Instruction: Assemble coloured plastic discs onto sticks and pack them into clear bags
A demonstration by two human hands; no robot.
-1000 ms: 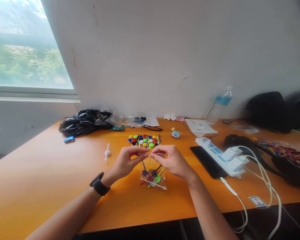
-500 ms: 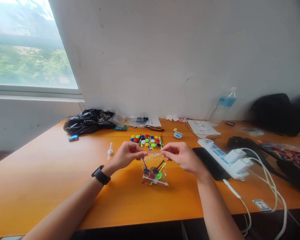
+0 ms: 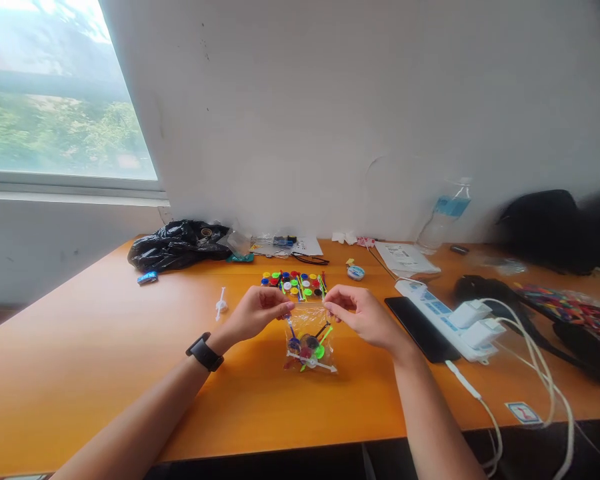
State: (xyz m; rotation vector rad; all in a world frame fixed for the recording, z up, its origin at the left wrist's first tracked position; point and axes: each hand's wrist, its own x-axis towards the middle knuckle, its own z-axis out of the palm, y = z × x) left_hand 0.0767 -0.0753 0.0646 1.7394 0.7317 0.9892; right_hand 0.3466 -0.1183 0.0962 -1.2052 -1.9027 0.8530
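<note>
A clear zip bag (image 3: 307, 323) hangs upright between my hands, over the wooden table. Its top left corner is pinched by my left hand (image 3: 265, 310), which has a black watch at the wrist. My right hand (image 3: 357, 312) pinches the top right corner. Inside the bag show small plastic pieces: a white arrow spinner (image 3: 312, 362), a bright green piece (image 3: 320, 351), and blue, red and dark ones. Behind the hands lie rows of coloured plastic discs and sticks (image 3: 294, 283), partly hidden. Another white arrow spinner (image 3: 221, 305) lies to the left of my left hand.
At the back left sits a black plastic bag (image 3: 180, 245), with a small blue packet (image 3: 147, 277) before it. To the right are a black phone (image 3: 420, 330), a white power strip (image 3: 443, 317) with cables, and a clear bottle (image 3: 443, 217). A table (image 3: 105, 367) edge runs along the front.
Both hands keep their pinch on the bag's top corners. The view has shifted very slightly; otherwise the bag and the things on the table look the same.
</note>
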